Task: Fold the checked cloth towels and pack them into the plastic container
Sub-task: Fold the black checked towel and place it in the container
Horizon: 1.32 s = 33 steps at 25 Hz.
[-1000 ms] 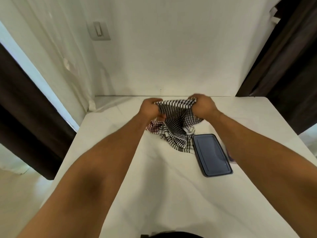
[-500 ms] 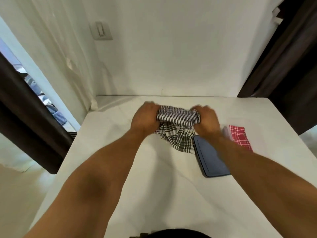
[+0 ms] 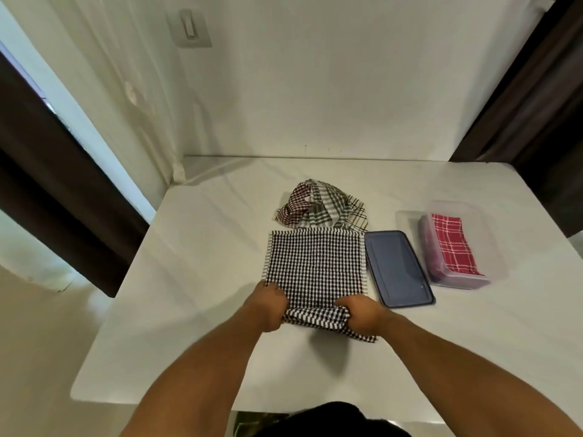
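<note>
Both hands are curled tight on the near edge of the towel point(image 3: 315, 266) — the left hand point(image 3: 268, 305) at its left corner, the right hand point(image 3: 362, 312) by its right corner. It is black and white and lies flat in the middle of the table point(image 3: 189, 310), but its near edge is bunched up between the fists. If they fold it over like that, the fold may come out crooked and lumpy, and then it may not fit well. A hard tug could also bump the lid point(image 3: 399, 269), which lies just beside the towel's right side. The box point(image 3: 485, 234) sits open near the table's right edge — one folded red towel point(image 3: 452, 244) is inside. A pile point(image 3: 318, 206) of loose towels lies toward the far edge.
</note>
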Motion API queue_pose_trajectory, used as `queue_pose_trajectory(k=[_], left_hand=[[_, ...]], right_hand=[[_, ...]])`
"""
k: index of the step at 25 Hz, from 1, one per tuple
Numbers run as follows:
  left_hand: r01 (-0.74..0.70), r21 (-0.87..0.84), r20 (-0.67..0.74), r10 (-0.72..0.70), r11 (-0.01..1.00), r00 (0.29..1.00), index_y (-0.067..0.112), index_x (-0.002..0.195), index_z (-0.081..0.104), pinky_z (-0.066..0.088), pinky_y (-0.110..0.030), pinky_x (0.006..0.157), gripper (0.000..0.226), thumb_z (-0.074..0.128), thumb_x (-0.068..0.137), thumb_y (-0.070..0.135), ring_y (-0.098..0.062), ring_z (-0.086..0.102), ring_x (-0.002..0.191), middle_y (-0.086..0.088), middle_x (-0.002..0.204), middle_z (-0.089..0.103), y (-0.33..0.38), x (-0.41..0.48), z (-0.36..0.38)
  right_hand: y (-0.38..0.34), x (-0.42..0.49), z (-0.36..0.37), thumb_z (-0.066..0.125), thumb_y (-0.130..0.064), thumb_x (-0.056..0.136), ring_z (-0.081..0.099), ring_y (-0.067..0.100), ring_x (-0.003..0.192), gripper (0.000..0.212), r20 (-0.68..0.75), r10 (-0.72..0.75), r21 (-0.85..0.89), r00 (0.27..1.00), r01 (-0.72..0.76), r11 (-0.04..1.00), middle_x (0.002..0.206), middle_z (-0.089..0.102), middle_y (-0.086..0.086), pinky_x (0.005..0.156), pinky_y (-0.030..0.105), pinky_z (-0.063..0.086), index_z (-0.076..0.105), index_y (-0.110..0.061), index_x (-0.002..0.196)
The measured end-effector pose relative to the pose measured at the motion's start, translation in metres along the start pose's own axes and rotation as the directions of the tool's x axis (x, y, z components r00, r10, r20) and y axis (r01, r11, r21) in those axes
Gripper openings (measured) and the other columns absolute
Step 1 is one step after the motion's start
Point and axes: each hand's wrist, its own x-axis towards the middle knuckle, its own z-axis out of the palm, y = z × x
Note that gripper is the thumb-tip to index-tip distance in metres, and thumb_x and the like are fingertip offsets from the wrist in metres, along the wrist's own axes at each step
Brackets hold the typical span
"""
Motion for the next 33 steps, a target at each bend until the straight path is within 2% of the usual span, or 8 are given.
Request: queue_pose_trajectory(k=[5, 9, 16, 20, 24, 27, 30, 33], left_hand=[[0.053, -0.227, 0.333, 0.026, 0.972, 0.943, 0.013, 0.130, 0.057, 0.048, -0.038, 0.100, 0.054, 0.071, 0.084, 0.036, -0.029, 0.059, 0.115, -0.010, 0.130, 0.060, 0.006, 0.004, -0.009], [0.073, -0.268, 0.498, 0.073, 0.961, 0.864, 0.014, 0.133, 0.057, 0.050, -0.043, 0.099, 0.064, 0.077, 0.079, 0.041, -0.029, 0.061, 0.113, -0.007, 0.128, 0.063, -0.001, 0.008, -0.020], [0.126, -0.549, 0.116, -0.074, 0.826, 0.990, 0.011, 0.105, 0.073, 0.049, -0.024, 0.082, 0.032, 0.080, 0.076, 0.021, -0.022, 0.066, 0.100, -0.006, 0.105, 0.072, -0.027, 0.016, -0.033], [0.158, -0.571, 0.085, -0.133, 0.806, 0.987, 0.015, 0.103, 0.074, 0.048, -0.024, 0.081, 0.042, 0.087, 0.067, 0.031, -0.019, 0.065, 0.099, -0.002, 0.104, 0.072, -0.033, 0.020, -0.024], [0.185, -0.747, 0.166, -0.090, 0.638, 0.982, 0.021, 0.100, 0.075, 0.052, -0.034, 0.095, 0.064, 0.090, 0.049, 0.057, -0.017, 0.062, 0.106, 0.003, 0.111, 0.069, -0.042, 0.019, -0.024], [0.187, -0.822, 0.108, -0.176, 0.538, 0.978, 0.022, 0.090, 0.076, 0.053, -0.030, 0.082, 0.042, 0.080, 0.069, 0.057, -0.015, 0.065, 0.095, 0.002, 0.100, 0.072, -0.046, 0.022, -0.028], [0.194, -0.781, 0.008, -0.301, 0.593, 0.954, 0.019, 0.094, 0.076, 0.051, -0.027, 0.082, 0.013, 0.065, 0.089, 0.025, -0.017, 0.065, 0.097, -0.002, 0.105, 0.073, -0.047, 0.028, -0.031], [0.244, -0.717, -0.032, -0.382, 0.652, 0.924, 0.017, 0.107, 0.072, 0.051, -0.030, 0.089, 0.028, 0.051, 0.089, 0.010, -0.024, 0.063, 0.104, -0.007, 0.116, 0.069, -0.051, 0.033, -0.030]], right_hand=[[0.010, 0.004, -0.002, 0.049, -0.018, 0.086, 0.059, 0.027, 0.118, 0.041, 0.211, 0.160, 0.102, 0.964, -0.184, 0.977, 0.128, 0.063, 0.007, 0.102, 0.040, 0.050, 0.063, -0.017, 0.124], [0.017, -0.002, 0.005, 0.079, -0.033, 0.071, 0.059, 0.024, 0.115, 0.060, 0.432, 0.231, 0.137, 0.872, -0.316, 0.939, 0.131, 0.061, 0.005, 0.102, 0.043, 0.050, 0.061, -0.022, 0.126], [0.014, -0.004, -0.033, 0.086, -0.014, 0.073, 0.068, 0.019, 0.104, 0.034, 0.159, 0.125, 0.768, 0.979, -0.202, 0.608, 0.109, 0.074, 0.000, 0.087, 0.030, 0.052, 0.070, -0.015, 0.104], [0.015, 0.009, -0.030, 0.064, -0.009, 0.083, 0.069, 0.031, 0.100, 0.012, 0.171, 0.201, 0.850, 0.965, -0.247, 0.465, 0.104, 0.074, 0.013, 0.096, 0.048, 0.053, 0.067, -0.002, 0.091], [0.012, 0.015, -0.027, 0.060, -0.013, 0.094, 0.068, 0.026, 0.100, 0.017, 0.014, 0.301, 0.789, 0.954, -0.195, 0.582, 0.107, 0.073, 0.009, 0.093, 0.041, 0.054, 0.072, -0.004, 0.103], [0.013, 0.019, -0.031, 0.070, -0.018, 0.088, 0.067, 0.024, 0.100, 0.024, -0.025, 0.340, 0.859, 0.940, -0.154, 0.488, 0.110, 0.072, 0.007, 0.085, 0.037, 0.055, 0.068, -0.006, 0.109], [0.015, 0.027, -0.037, 0.070, -0.023, 0.090, 0.067, 0.024, 0.097, 0.029, 0.025, 0.403, 0.950, 0.915, -0.147, 0.274, 0.109, 0.070, 0.009, 0.071, 0.035, 0.053, 0.065, -0.008, 0.114], [0.022, 0.041, -0.040, 0.059, -0.021, 0.098, 0.062, 0.029, 0.079, 0.023, -0.171, 0.542, 0.838, 0.823, -0.168, 0.519, 0.087, 0.065, 0.021, 0.072, 0.046, 0.054, 0.064, 0.002, 0.094]])
